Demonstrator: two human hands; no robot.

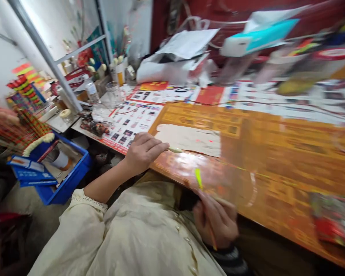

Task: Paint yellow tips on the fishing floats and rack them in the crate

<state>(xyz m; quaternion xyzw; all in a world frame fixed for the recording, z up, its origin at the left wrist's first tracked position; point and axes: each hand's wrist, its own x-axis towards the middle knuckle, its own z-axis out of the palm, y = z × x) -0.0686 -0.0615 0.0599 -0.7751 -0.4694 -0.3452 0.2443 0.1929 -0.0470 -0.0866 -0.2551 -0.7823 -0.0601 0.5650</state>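
My left hand (146,152) is closed, its thumb and fingers pinching one end of a slender fishing float (176,150) with a pale body. The float's thin stem runs right over the table, and its far part is faint. At the table's front edge, my right hand (217,220) is wrapped round a thin paintbrush (199,179) tipped with bright yellow-green. This hand is blurred, and the brush is held apart from the float's body. Behind the float lies a cream-coloured sheet (189,138) with a few small red marks.
Glossy orange-brown covering lies over the table (276,153). White packaging (172,65), a tissue pack (258,40) and blurred jars line the back. A drinking glass (113,94) stands left. Below it is a blue crate (84,161); a colourful packet (336,222) lies far right.
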